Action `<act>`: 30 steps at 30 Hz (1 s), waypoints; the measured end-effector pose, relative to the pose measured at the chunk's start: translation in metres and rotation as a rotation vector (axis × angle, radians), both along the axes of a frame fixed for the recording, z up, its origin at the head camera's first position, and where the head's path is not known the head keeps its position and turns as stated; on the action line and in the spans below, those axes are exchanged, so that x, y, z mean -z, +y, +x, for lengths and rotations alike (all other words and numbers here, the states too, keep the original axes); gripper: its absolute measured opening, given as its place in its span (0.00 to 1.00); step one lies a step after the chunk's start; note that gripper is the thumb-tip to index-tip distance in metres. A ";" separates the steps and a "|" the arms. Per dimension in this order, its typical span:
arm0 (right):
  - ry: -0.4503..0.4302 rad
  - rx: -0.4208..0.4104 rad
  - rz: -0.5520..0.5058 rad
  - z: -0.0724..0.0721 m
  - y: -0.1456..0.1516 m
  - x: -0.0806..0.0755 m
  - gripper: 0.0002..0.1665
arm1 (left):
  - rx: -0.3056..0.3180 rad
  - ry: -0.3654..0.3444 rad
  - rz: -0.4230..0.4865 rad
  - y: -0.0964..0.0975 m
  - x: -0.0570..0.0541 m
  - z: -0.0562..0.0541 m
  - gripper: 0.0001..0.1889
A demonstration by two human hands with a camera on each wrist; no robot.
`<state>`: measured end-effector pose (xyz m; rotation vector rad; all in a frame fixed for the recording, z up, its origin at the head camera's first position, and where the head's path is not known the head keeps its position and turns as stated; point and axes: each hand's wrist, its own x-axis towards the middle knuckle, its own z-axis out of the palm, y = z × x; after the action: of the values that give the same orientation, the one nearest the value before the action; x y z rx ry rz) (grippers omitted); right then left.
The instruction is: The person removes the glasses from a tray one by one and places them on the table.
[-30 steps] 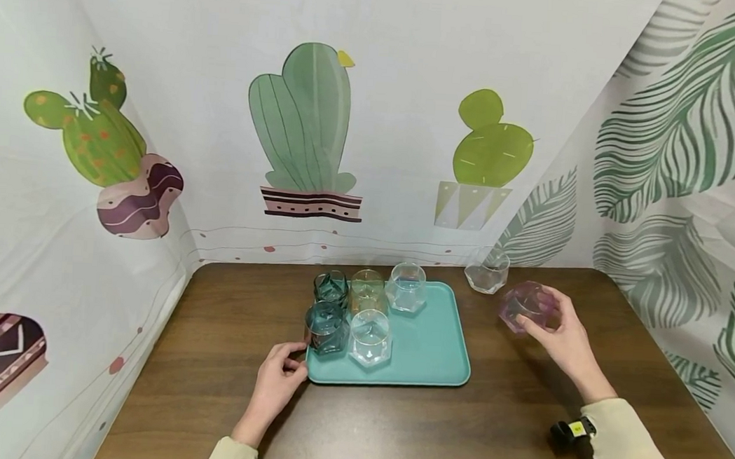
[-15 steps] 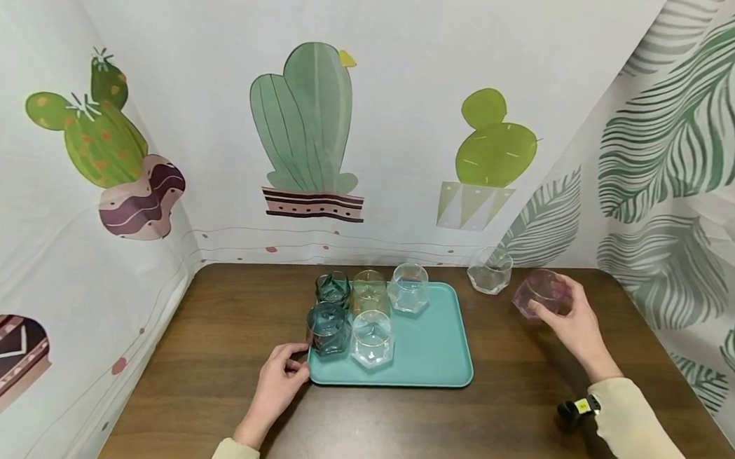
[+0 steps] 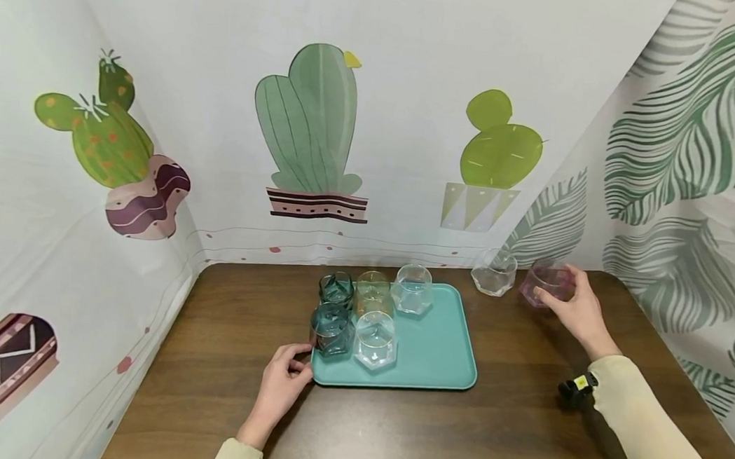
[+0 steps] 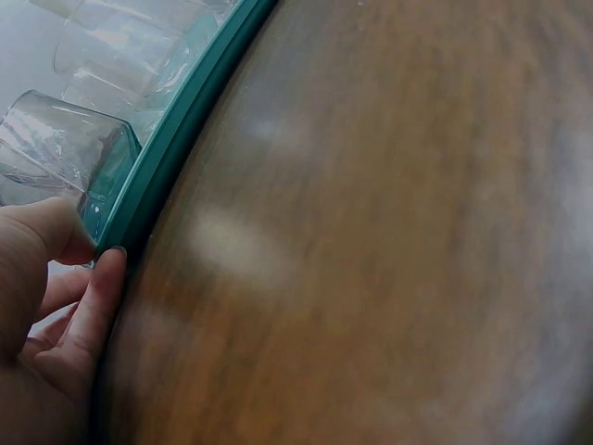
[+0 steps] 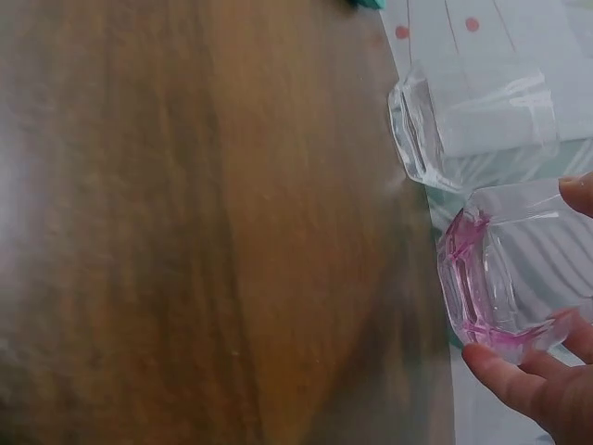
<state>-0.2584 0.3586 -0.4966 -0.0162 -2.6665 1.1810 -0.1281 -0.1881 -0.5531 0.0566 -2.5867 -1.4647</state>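
Observation:
My right hand (image 3: 555,286) grips a pink faceted glass (image 3: 542,281) at the back right of the wooden table, just right of a clear glass (image 3: 494,272). In the right wrist view, thumb and fingers (image 5: 523,382) wrap the pink glass (image 5: 500,278) beside the clear glass (image 5: 463,120); I cannot tell whether its base touches the table. My left hand (image 3: 302,363) pinches the front-left corner of a teal tray (image 3: 435,356). In the left wrist view its fingertips (image 4: 104,278) sit on the tray rim (image 4: 176,148).
On the tray's left half stand two dark teal glasses (image 3: 332,329), an amber glass (image 3: 373,293) and two clear glasses (image 3: 376,339). Printed curtains close in the table (image 3: 393,435) at the back and on both sides.
My right hand has carried the pink glass away from me toward the back right, ending beside the clear glass. My left hand has stayed on the tray corner.

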 end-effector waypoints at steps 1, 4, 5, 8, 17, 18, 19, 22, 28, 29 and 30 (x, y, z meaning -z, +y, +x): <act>-0.001 0.003 0.003 -0.002 0.001 0.000 0.52 | 0.000 -0.001 0.000 0.000 0.000 0.000 0.17; -0.011 0.012 0.009 -0.008 0.003 0.001 0.53 | -0.003 -0.002 -0.003 0.000 0.001 0.000 0.17; -0.016 0.016 0.011 -0.010 0.004 0.002 0.53 | -0.004 -0.002 -0.005 0.000 0.001 -0.001 0.17; -0.026 0.028 0.007 -0.016 0.007 0.005 0.53 | 0.001 -0.003 -0.009 0.000 0.002 -0.001 0.17; -0.041 0.062 -0.033 -0.033 0.007 0.016 0.53 | -0.003 -0.011 -0.006 0.000 0.002 -0.001 0.17; -0.045 0.064 -0.038 -0.034 0.006 0.016 0.53 | -0.002 -0.010 -0.006 0.000 0.002 -0.001 0.17; -0.050 0.065 -0.042 -0.035 0.005 0.016 0.53 | -0.003 -0.008 -0.007 0.000 0.002 -0.001 0.17; -0.064 0.065 -0.058 -0.036 0.001 0.015 0.54 | -0.004 -0.004 -0.004 0.000 0.002 -0.001 0.17; -0.080 0.073 -0.059 -0.038 -0.005 0.014 0.55 | 0.002 -0.001 -0.007 0.000 0.004 -0.001 0.17; -0.081 0.073 -0.059 -0.039 -0.005 0.015 0.55 | 0.001 -0.001 -0.008 0.000 0.004 -0.002 0.17; -0.080 0.075 -0.062 -0.039 -0.006 0.015 0.56 | 0.000 -0.001 -0.009 0.000 0.004 -0.002 0.16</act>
<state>-0.2974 0.3523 -0.5117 -0.1748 -2.6704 1.2639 -0.1299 -0.1882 -0.5569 0.0571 -2.5938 -1.4538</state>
